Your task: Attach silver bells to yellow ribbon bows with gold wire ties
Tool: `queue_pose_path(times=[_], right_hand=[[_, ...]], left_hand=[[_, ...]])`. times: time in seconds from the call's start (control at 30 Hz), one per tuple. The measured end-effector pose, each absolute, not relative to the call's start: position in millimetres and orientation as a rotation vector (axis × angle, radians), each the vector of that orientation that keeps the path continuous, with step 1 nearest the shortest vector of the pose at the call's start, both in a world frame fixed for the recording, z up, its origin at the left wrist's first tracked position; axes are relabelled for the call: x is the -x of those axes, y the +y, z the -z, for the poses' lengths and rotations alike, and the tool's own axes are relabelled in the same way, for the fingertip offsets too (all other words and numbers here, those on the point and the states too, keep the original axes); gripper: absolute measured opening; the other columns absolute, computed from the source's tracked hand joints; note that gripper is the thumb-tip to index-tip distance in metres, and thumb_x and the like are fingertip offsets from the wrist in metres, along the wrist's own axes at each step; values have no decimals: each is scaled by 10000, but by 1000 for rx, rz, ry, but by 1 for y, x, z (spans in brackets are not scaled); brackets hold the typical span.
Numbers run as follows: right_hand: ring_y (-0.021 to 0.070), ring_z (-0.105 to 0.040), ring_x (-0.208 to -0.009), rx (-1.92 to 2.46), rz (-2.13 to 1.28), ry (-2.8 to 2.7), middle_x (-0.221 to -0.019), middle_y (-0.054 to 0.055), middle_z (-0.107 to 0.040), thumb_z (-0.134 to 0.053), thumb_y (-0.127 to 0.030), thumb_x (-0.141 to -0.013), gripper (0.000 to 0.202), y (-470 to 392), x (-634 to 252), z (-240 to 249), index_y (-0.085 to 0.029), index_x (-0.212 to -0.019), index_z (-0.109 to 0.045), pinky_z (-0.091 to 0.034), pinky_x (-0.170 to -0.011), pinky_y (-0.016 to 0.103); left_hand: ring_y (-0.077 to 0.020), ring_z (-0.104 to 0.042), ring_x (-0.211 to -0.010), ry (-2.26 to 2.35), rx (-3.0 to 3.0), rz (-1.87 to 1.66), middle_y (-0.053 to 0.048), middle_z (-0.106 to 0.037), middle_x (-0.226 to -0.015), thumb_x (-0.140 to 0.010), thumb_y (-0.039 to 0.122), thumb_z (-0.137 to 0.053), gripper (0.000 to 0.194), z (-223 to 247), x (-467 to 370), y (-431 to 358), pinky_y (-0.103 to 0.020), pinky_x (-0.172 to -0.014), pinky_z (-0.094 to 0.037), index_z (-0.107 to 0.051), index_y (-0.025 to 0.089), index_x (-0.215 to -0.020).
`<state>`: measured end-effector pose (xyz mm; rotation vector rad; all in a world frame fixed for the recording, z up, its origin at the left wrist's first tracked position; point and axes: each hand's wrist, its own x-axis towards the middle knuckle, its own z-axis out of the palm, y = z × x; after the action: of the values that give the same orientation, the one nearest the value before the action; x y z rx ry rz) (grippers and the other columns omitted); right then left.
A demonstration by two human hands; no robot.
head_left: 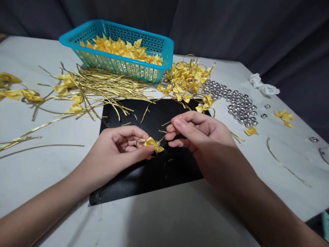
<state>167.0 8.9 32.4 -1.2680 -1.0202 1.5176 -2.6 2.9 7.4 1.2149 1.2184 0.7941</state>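
Over the black mat (144, 178), my left hand (120, 147) pinches a small yellow ribbon bow (154, 144) between thumb and fingers. A loop of gold cord shows at the bow's left side, and a thin cord end points from it toward my right hand (200, 133). That hand is just right of the bow, apart from it, with its thumb pressed to its curled fingers. Gold cord bits show beside its fingertips; whether they are gripped, I cannot tell.
Behind the mat, a blue basket (133, 65) holds yellow bows. Gold cords (110, 84) lie in front of it. Right of it are a heap of corded bows (190, 75), silver beads (241, 106) and a crumpled white tissue (264, 85). More corded bows (31, 94) lie far left.
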Motion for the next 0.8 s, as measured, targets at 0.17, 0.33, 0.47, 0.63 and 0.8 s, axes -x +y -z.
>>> queue_pose_path(times=[0.17, 0.33, 0.47, 0.63, 0.8], right_hand=[[89, -649, -642, 1264, -1528, -1019, -686, 0, -646, -706, -260, -743, 119, 9, -169, -31, -183, -708, -622, -541, -581, 169], [105, -666, -698, 1300, -1503, -1004, -716, 11, -663, -702, -288, -746, 131, 10, -171, -34, -184, -727, -624, -546, -605, 173], [111, -672, -717, 1295, -1486, -983, -736, 13, -671, -707, -282, -739, 126, 11, -173, -37, -186, -744, -626, -551, -609, 172], [115, -676, -764, 1302, -1458, -1000, -771, 5, -672, -693, -295, -750, 115, 12, -176, -39, -202, -752, -626, -555, -632, 172], [137, -677, -839, 1335, -1407, -1029, -810, 6, -675, -677, -325, -762, 111, 13, -179, -39, -220, -770, -641, -568, -666, 189]], left_hand=[[-80, -603, -463, 1229, -1213, -797, 32, -681, -535, -627, 181, -750, 116, -8, 2, 2, -101, -418, -429, -639, 179, -657], [-71, -562, -445, 1228, -1271, -780, 28, -665, -528, -628, 210, -753, 114, -6, 2, 1, -106, -409, -413, -654, 174, -671], [-63, -529, -439, 1235, -1325, -766, 20, -656, -540, -638, 246, -748, 127, -3, 2, 3, -107, -399, -391, -664, 170, -697], [-65, -498, -432, 1247, -1361, -746, 12, -638, -539, -654, 277, -730, 139, -3, 2, 3, -121, -392, -372, -657, 165, -691], [-70, -493, -429, 1264, -1376, -729, 8, -634, -538, -654, 295, -724, 155, -4, 2, 1, -132, -396, -373, -652, 165, -696]])
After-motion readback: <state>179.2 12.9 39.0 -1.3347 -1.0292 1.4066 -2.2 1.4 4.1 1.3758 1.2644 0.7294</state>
